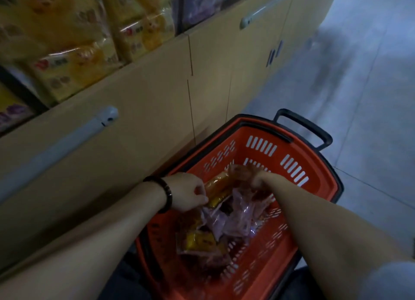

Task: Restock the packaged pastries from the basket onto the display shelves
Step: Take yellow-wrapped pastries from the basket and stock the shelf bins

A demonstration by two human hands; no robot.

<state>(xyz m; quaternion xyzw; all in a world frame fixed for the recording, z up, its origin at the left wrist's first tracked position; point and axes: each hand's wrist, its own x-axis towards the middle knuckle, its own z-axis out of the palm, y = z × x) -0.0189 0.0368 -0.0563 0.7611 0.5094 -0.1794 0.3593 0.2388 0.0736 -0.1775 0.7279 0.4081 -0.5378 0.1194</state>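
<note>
An orange plastic basket with a black handle stands on the floor below me. Inside lie several wrapped pastries: pale purple packets in the middle and a yellow packet nearer me. My left hand, with a dark bead bracelet on the wrist, is closed on an orange-yellow pastry packet at the basket's far left. My right hand reaches in beside it and grips a clear brownish packet; motion blur hides its fingers.
A beige cabinet front with pale bar handles runs along the left, close to the basket. Above it, display shelves hold yellow packaged goods. Pale tiled floor stretches to the right.
</note>
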